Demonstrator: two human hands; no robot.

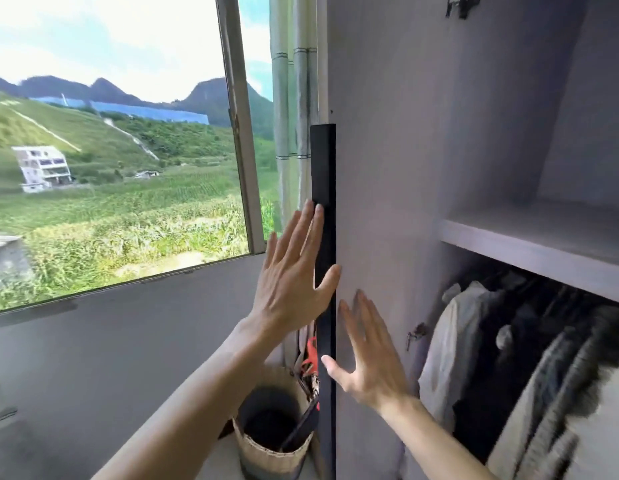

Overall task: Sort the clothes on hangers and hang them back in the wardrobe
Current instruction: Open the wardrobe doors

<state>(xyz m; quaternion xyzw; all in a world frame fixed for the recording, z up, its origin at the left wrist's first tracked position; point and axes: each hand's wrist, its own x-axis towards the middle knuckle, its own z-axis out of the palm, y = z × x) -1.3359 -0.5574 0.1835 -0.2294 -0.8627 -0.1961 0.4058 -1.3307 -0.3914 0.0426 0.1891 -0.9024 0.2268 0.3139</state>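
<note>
Hanging dark and pale clothes (491, 368) come next, I judge: left hand (290, 271) and right hand (370, 355), grips released, lie flat against the grey wardrobe door (405, 168).

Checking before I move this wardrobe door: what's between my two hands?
In the head view, the black vertical handle strip on the door's edge runs between your left hand and your right hand; both hands are flat and open.

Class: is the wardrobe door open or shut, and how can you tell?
Open: the door stands swung out, baring the shelf and hanging clothes inside.
</note>
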